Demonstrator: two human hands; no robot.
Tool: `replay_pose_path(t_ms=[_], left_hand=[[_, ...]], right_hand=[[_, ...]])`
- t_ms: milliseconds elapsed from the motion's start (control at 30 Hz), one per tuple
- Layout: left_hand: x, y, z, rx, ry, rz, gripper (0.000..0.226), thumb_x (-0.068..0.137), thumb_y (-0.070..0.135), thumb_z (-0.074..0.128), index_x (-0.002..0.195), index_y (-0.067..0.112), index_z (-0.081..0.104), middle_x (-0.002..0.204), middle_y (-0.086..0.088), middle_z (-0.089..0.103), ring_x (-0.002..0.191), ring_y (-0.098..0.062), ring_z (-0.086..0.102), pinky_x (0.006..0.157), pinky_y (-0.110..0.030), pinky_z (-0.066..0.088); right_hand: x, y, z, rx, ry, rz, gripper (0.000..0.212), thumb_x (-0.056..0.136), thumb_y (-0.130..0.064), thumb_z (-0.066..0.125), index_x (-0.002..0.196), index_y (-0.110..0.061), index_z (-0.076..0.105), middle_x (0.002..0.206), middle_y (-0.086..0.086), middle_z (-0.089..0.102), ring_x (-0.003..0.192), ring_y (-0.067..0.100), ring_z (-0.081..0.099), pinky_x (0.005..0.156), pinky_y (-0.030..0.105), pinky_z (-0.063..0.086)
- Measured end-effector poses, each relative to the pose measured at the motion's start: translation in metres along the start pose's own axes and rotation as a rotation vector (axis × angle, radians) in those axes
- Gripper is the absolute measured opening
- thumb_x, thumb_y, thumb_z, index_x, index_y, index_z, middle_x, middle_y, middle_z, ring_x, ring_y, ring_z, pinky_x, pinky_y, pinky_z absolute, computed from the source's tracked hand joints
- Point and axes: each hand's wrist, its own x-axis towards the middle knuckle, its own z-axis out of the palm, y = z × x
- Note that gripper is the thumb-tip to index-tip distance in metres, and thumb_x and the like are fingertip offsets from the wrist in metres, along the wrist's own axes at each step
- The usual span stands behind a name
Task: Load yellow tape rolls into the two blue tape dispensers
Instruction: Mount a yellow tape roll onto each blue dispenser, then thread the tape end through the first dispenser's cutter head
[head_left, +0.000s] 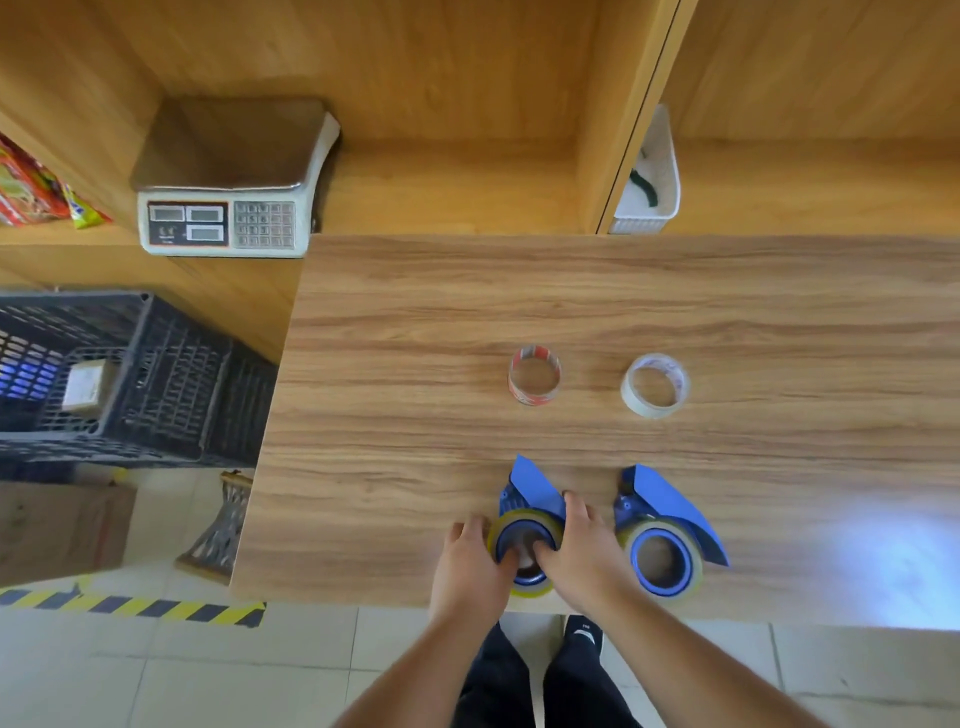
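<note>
Two blue tape dispensers stand near the front edge of the wooden table (415, 338). The left dispenser (530, 486) carries a yellow tape roll (524, 519) around its blue hub. My left hand (470, 558) grips that roll from the left, thumb in the hub. My right hand (584, 551) holds it from the right, thumb also inside the hub. The right dispenser (670, 506) stands untouched with a yellow tape roll (665, 558) seated on its hub.
An empty red-printed tape core (535, 374) and a nearly used-up clear tape roll (655, 384) lie further back on the table. A weighing scale (228, 179) sits at back left, a white basket (652, 182) at back right, dark crates (119, 379) on the floor at left.
</note>
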Motion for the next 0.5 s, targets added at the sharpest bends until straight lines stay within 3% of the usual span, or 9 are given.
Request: replay_pose_path(t_ms=[133, 367, 500], left_hand=[[0.003, 0.001, -0.003, 0.010, -0.019, 0.011, 0.024, 0.091, 0.028, 0.064, 0.115, 0.025, 0.060, 0.108, 0.005, 0.056, 0.082, -0.013, 0.057, 0.072, -0.029, 0.046], [-0.003, 0.005, -0.015, 0.039, -0.026, 0.053, 0.019, 0.087, 0.030, 0.061, 0.106, 0.026, 0.059, 0.098, 0.004, 0.066, 0.077, -0.016, 0.063, 0.064, -0.030, 0.049], [-0.012, 0.012, -0.028, 0.013, 0.013, 0.106, 0.032, 0.085, 0.031, 0.064, 0.116, 0.026, 0.059, 0.101, 0.006, 0.064, 0.082, -0.017, 0.063, 0.066, -0.029, 0.046]], right_hand=[[0.003, 0.000, 0.004, 0.026, 0.015, 0.036, 0.080, 0.091, -0.043, 0.066, 0.156, -0.022, 0.025, 0.148, 0.007, 0.046, 0.133, 0.030, 0.050, 0.104, 0.043, 0.050], [-0.002, -0.011, 0.007, 0.102, 0.002, 0.078, 0.068, 0.092, -0.033, 0.067, 0.148, -0.020, 0.032, 0.131, 0.007, 0.050, 0.096, 0.024, 0.066, 0.080, 0.038, 0.058], [-0.008, -0.019, -0.008, 0.229, 0.033, 0.119, 0.056, 0.084, -0.026, 0.068, 0.134, -0.020, 0.043, 0.120, 0.001, 0.048, 0.097, 0.023, 0.063, 0.073, 0.033, 0.051]])
